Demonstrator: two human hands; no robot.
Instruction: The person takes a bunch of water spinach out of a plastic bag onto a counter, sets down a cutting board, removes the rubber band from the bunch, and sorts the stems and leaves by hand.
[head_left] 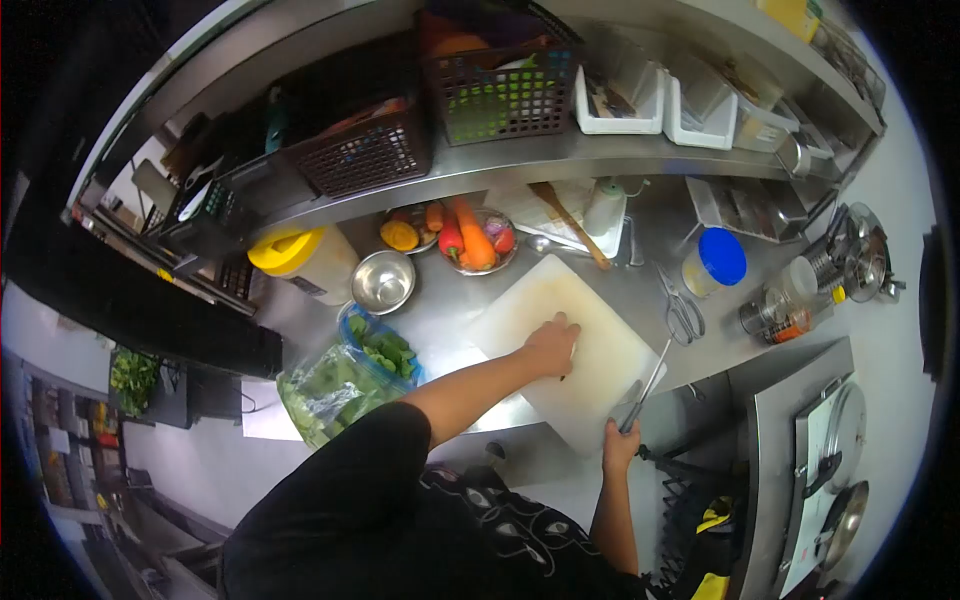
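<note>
My left hand point(551, 346) rests on the white cutting board point(590, 400), its fingers bent and pointing to the upper right; a small dark bit shows by its edge, and what lies under the palm is hidden. Lower right, my right hand point(620, 445) is closed round the handle of a knife point(655, 368). The blade points up and to the right, over the board's right edge. Left of the board lies an open plastic bag of green leaves point(385, 352).
Behind the board are a metal bowl point(383, 282), a plate of vegetables point(477, 245) and a tray point(625, 240). Scissors point(684, 318), a blue-lidded jar point(720, 257) and more jars point(785, 310) stand or lie at the right. A shelf point(600, 160) with baskets overhangs the counter.
</note>
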